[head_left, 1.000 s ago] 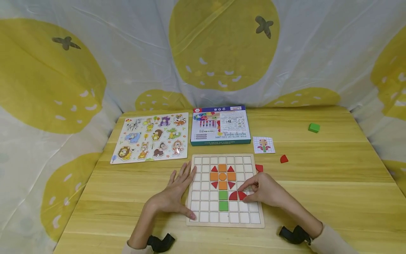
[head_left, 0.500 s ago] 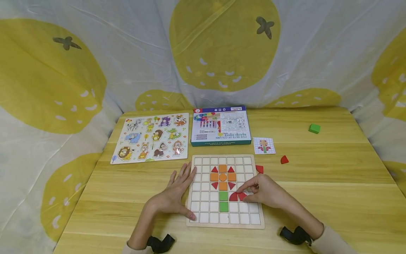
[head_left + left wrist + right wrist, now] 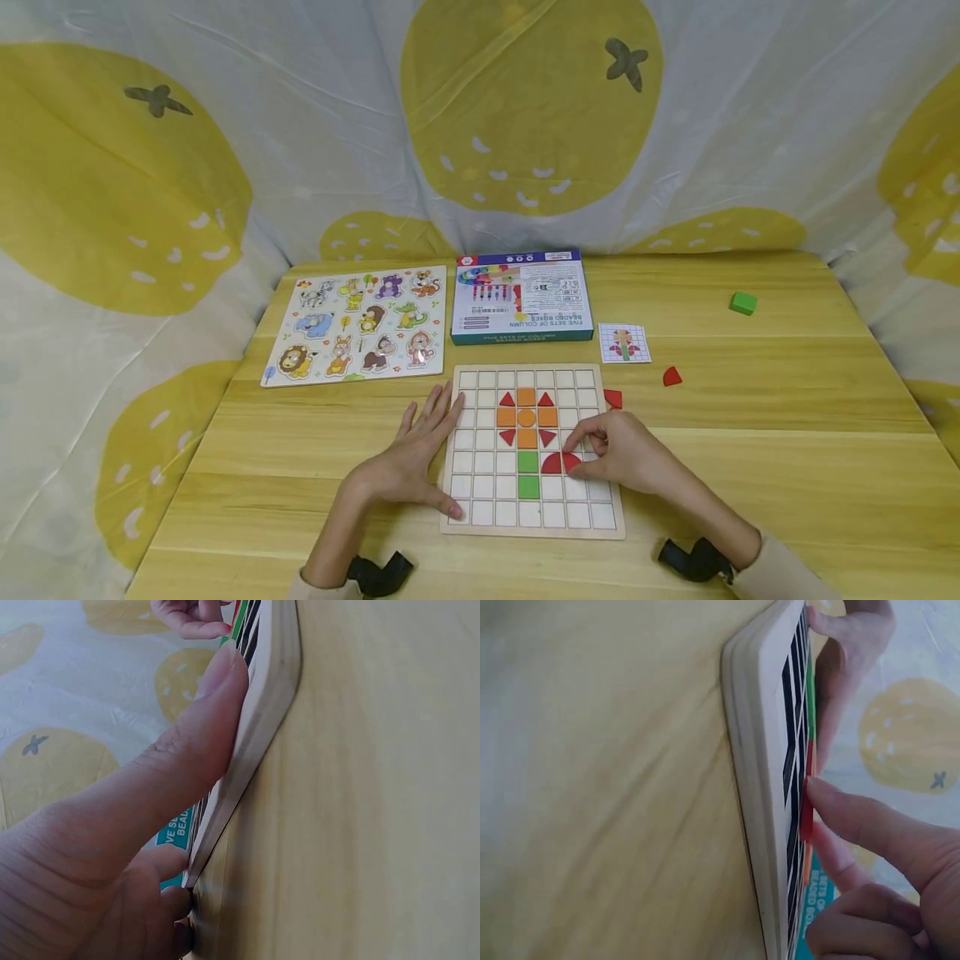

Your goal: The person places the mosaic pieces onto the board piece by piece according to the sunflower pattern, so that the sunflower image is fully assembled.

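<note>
The wooden grid board (image 3: 532,532) lies flat, bearing orange squares, an orange circle, red triangles and two green squares. My left hand (image 3: 405,467) is spread at its left edge, thumb near the front corner; the left wrist view shows that thumb (image 3: 217,682) on the rim. With thumb and index finger, my right hand (image 3: 630,450) pinches a red quarter-circle piece (image 3: 572,463) lying on the grid. It sits beside another red quarter-circle (image 3: 551,463), the two forming a half-round. The right wrist view shows the thumb (image 3: 855,814) touching red at the board's surface.
One red piece (image 3: 613,398) lies by the board's right edge, another red quarter-circle (image 3: 672,376) farther right. A pattern card (image 3: 624,342), a green block (image 3: 743,302), a boxed toy set (image 3: 522,296) and an animal puzzle (image 3: 356,325) lie toward the back.
The pinched red quarter-circle has shifted very slightly left, toward the other one, with my right thumb moving along. My left hand has stayed put.
</note>
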### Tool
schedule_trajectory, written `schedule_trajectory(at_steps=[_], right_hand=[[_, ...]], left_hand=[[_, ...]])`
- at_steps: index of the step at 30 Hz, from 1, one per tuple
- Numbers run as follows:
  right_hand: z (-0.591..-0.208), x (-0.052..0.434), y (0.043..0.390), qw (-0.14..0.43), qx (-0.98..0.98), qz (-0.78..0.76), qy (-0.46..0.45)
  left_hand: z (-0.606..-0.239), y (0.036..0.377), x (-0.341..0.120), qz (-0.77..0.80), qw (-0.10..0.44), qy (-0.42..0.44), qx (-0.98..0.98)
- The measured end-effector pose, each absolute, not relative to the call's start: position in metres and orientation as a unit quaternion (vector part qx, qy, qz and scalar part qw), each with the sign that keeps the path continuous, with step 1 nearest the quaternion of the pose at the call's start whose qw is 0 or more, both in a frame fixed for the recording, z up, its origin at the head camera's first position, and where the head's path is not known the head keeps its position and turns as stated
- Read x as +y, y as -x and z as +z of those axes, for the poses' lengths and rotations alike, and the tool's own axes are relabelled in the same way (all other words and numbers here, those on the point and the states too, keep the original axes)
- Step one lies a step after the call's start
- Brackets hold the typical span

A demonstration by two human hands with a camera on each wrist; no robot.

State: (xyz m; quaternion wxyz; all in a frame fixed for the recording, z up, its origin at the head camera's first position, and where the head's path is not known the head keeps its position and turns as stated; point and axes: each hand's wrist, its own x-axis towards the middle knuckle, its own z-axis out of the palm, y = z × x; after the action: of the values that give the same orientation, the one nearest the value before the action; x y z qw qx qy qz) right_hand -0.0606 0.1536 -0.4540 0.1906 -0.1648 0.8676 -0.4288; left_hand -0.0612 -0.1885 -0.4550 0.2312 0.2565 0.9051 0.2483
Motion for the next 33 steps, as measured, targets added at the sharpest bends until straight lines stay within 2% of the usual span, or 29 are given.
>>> schedule_trajectory(at_steps=[5, 19, 27, 33], right_hand=[[-0.456, 0.152, 0.061, 0.189, 0.872, -0.419, 0.167], [-0.453, 0.166, 0.065, 0.244, 0.833, -0.466, 0.171], [-0.442, 0.203, 0.087, 0.168, 0.873, -0.445, 0.111], [-0.448, 0.218, 0.101, 0.179, 0.871, -0.452, 0.073]], left_hand=[[-0.455, 0.061, -0.188, 0.249, 0.233, -0.254, 0.905], [-0.456, 0.061, -0.188, 0.252, 0.229, -0.259, 0.904], [-0.454, 0.061, -0.187, 0.251, 0.227, -0.26, 0.904], [-0.454, 0.061, -0.187, 0.255, 0.232, -0.251, 0.904]])
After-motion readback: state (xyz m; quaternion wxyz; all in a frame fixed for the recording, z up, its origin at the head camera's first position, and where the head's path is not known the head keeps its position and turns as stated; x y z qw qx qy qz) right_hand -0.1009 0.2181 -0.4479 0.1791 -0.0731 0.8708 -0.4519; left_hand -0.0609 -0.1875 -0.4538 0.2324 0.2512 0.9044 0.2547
